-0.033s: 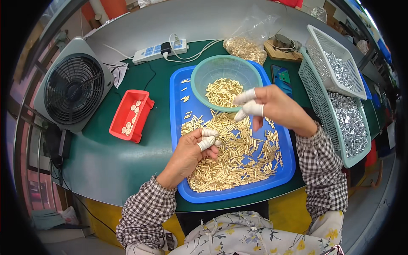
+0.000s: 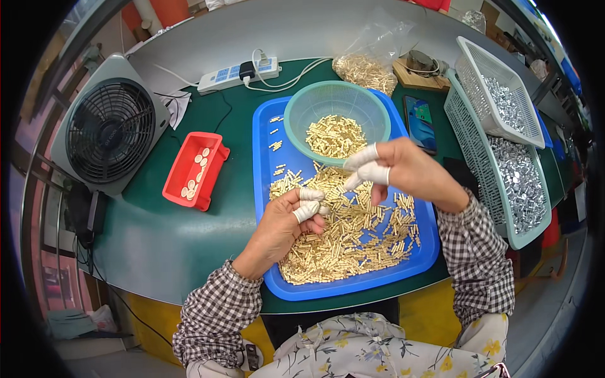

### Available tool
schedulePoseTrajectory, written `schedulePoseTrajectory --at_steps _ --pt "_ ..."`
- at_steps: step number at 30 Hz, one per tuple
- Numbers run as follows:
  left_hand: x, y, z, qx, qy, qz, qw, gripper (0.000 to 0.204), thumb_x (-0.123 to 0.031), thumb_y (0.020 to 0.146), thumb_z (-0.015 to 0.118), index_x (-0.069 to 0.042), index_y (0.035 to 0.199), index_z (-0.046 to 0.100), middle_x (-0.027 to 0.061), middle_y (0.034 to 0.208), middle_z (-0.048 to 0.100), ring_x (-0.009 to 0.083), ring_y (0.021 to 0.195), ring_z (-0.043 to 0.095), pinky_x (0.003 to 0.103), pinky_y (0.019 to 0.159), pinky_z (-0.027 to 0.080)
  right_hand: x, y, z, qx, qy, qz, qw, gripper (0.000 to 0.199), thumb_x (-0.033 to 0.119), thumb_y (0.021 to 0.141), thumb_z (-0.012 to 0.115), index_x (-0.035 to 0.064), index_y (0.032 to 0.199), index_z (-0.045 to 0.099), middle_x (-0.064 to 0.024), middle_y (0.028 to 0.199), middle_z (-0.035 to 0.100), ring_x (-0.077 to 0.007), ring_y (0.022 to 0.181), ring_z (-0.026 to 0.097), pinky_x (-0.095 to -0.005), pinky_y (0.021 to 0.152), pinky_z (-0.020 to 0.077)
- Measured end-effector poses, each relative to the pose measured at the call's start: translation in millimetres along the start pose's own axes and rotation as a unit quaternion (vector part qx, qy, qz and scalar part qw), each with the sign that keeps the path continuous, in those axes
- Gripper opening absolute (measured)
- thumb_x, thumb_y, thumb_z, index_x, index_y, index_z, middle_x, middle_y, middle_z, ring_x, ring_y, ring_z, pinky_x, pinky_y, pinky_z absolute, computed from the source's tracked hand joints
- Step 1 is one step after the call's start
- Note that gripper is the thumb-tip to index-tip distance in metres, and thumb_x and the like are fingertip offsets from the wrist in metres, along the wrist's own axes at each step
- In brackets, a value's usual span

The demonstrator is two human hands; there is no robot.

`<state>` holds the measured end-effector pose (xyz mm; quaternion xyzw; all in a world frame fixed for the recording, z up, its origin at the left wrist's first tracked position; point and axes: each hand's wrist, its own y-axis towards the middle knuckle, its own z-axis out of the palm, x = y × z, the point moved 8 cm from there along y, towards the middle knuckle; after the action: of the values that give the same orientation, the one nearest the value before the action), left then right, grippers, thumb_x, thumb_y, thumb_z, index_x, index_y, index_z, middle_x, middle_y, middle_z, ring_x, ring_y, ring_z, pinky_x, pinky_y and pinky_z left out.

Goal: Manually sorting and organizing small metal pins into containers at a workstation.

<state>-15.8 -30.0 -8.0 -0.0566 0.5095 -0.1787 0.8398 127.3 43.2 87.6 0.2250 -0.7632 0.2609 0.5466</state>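
White finger cots cover fingertips on both my hands. My left hand (image 2: 291,217) is closed in a pinch over the left part of a blue tray (image 2: 430,242); anything between its fingertips is too small to make out. My right hand (image 2: 394,170), just below the rim of a green mesh basket (image 2: 295,140), points its covered fingers leftward with a gap between the tips and nothing visible in them. Under both hands spreads a heap of small gold-coloured metal pins (image 2: 343,242). A smaller pile of gold-coloured pins (image 2: 334,135) lies inside the basket, which rests on the tray's far part.
Left stand a red bin (image 2: 218,165) holding several round pale discs and a grey fan (image 2: 110,132). Behind are a power strip (image 2: 230,77) and a clear bag of pins (image 2: 367,70). A phone (image 2: 420,123) and stacked baskets of silver parts (image 2: 517,183) are right.
My right hand has dropped slightly toward the heap, its fingertips a little lower. More of the phone's screen now shows. My left hand stays in nearly the same place.
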Motion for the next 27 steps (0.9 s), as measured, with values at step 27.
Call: schedulePoseTrajectory --at_steps 27 --pt "19.4 35.7 -6.5 0.006 -0.073 -0.005 0.997 0.017 -0.008 0.090 0.055 -0.001 0.105 0.055 0.0089 0.089 0.062 0.0123 0.070 0.062 0.023 0.062 0.054 -60.5 -17.5 16.7 -0.077 -0.121 -0.112 0.983 0.018 -0.001 0.082 0.056 -0.0044 0.099 0.062 -0.0129 0.080 0.068 -0.0125 0.059 0.064 -0.0237 0.052 0.0522"
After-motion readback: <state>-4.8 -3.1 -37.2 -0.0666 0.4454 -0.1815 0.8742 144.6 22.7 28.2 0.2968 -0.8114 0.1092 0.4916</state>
